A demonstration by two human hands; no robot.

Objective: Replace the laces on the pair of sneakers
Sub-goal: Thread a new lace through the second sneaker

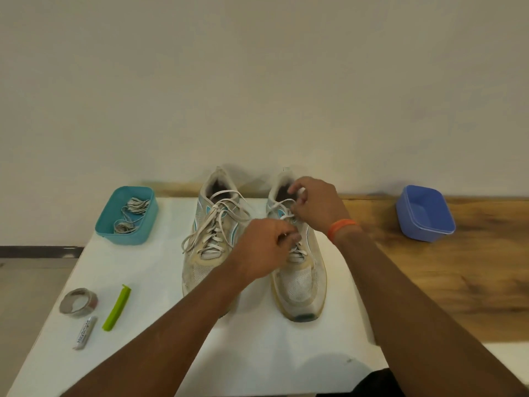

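Head view: both hands worked the right-frame sneaker (297, 270) at frame centre. Risk: tugging could tighten the knot rather than free it. Left hand (263, 247) pinched its lace (297, 252) over the midfoot; right hand (315, 204) pinched lace near the collar. Replacement laces (131, 213) sat in the teal tub (111, 230), frame left.

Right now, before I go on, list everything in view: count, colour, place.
worn white sneakers with teal accents: 2, side by side, centre of the white board; both laced
teal plastic tub: 1, far left, holding bundled pale laces
blue plastic tub: 1, far right on wooden tabletop
grey tape roll: 1, near left
green plastic clip: 1, beside the roll
small white tube: 1, below the roll
orange wristband: 1, right wrist
left hand: pinching right-side sneaker's lace
right hand: pinching lace near its tongue
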